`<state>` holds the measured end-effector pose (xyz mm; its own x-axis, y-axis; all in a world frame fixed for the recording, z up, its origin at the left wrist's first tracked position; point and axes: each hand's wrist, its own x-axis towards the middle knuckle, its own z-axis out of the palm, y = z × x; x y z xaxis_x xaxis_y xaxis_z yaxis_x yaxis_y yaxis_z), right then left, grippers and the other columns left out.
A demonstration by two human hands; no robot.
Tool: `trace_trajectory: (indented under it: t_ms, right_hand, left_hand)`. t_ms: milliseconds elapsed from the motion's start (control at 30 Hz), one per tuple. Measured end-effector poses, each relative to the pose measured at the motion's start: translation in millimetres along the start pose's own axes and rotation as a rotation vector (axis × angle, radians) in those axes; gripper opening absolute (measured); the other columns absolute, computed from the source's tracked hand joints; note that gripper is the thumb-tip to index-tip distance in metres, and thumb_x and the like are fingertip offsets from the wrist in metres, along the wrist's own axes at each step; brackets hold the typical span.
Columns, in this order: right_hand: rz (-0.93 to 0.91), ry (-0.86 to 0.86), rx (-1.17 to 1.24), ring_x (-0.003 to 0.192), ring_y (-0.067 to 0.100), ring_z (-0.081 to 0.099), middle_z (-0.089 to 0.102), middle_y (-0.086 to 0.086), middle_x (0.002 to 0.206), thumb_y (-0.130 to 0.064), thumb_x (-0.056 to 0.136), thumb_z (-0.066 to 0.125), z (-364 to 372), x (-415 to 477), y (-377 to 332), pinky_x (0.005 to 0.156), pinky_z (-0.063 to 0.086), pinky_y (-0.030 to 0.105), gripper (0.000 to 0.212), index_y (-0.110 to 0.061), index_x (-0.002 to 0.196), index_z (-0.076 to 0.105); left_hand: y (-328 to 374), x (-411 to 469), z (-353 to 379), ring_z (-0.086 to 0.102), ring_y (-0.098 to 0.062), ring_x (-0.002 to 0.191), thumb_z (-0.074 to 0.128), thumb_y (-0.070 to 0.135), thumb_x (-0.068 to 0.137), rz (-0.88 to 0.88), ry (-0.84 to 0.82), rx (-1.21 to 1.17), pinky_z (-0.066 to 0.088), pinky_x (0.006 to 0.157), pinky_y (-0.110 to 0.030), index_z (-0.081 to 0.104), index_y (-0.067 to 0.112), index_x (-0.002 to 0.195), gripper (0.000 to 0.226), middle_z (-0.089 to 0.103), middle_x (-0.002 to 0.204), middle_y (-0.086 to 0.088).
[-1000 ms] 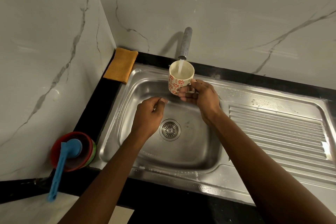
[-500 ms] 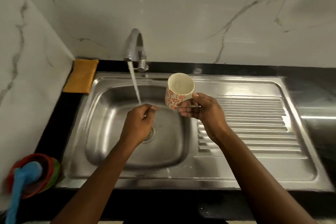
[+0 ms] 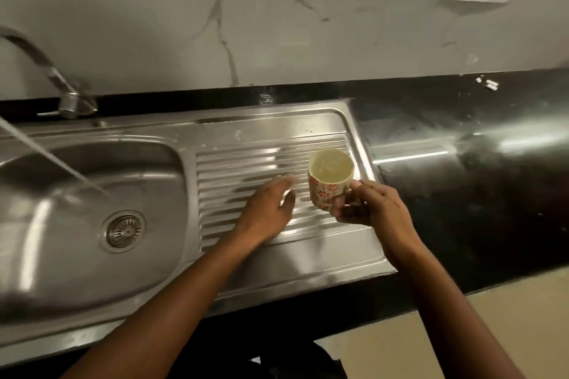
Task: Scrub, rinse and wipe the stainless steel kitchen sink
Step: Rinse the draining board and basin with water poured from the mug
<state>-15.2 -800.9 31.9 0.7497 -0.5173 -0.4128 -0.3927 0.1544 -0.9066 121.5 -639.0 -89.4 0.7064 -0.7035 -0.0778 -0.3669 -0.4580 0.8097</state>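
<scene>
Steel sink (image 3: 277, 120), tap (image 3: 46, 71) running, right hand (image 3: 369, 209) gripping mug (image 3: 329, 181), left hand (image 3: 268, 209) open

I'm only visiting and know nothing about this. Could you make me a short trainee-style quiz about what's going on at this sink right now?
1. True or false: water is running from the curved metal tap into the stainless steel sink basin.
2. Which hand holds the cream mug with red flowers? A) left B) right C) neither
3. Fill in: the left hand is spread over the ribbed ____ beside the basin.

Key
1. True.
2. B: the right hand grips it, upright, with liquid inside.
3. Drainboard.
</scene>
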Motion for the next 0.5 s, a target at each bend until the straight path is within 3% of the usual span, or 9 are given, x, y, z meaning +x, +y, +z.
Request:
trace_trajectory:
  t_ms: [67,167,233,400,500]
  right_hand:
    - [0.022,0.028,-0.063,0.082,0.040,0.073,0.073,0.026,0.089,-0.020,0.109,0.048,-27.4,2.6,2.5,0.089,0.060,0.054,0.038,0.015,0.104,0.065]
    - [0.055,0.057,-0.131,0.087,0.048,0.073,0.073,0.030,0.091,-0.022,0.109,0.048,-55.5,9.3,1.6,0.080,0.061,0.049,0.038,0.010,0.105,0.067]
    - [0.086,0.065,-0.169,0.087,0.051,0.073,0.074,0.028,0.090,-0.023,0.109,0.049,-65.7,18.5,-1.3,0.076,0.061,0.047,0.036,0.007,0.104,0.069]
    - [0.136,0.070,-0.255,0.077,0.046,0.075,0.075,0.025,0.088,-0.024,0.107,0.051,-73.2,57.5,-10.3,0.082,0.058,0.066,0.030,-0.001,0.101,0.069]
    - [0.138,0.055,-0.259,0.074,0.044,0.075,0.074,0.028,0.090,-0.023,0.106,0.051,-74.5,70.7,-14.7,0.083,0.057,0.067,0.028,-0.002,0.099,0.068]
  left_hand:
    - [8.5,21.1,31.7,0.033,-0.026,0.155,0.042,0.032,0.104,0.088,-0.104,0.117,0.028,0.127,-0.045,0.051,0.019,0.153,0.051,0.046,0.163,-0.004]
    - [21.7,47.5,65.6,0.014,-0.031,0.161,0.042,0.026,0.105,0.188,-0.194,0.269,0.014,0.130,-0.055,0.036,0.019,0.160,0.055,0.030,0.171,-0.005]
    - [32.2,60.0,81.5,0.011,-0.033,0.161,0.044,0.024,0.103,0.213,-0.222,0.301,0.011,0.130,-0.057,0.030,0.018,0.161,0.060,0.026,0.172,-0.005]
    - [38.5,84.7,108.0,0.004,-0.032,0.162,0.038,0.034,0.105,0.226,-0.255,0.436,0.007,0.130,-0.056,0.032,0.015,0.161,0.059,0.019,0.174,-0.009]
    - [41.1,102.9,116.3,-0.002,-0.029,0.163,0.035,0.038,0.107,0.213,-0.286,0.485,0.000,0.130,-0.054,0.028,0.018,0.164,0.061,0.015,0.174,-0.009]
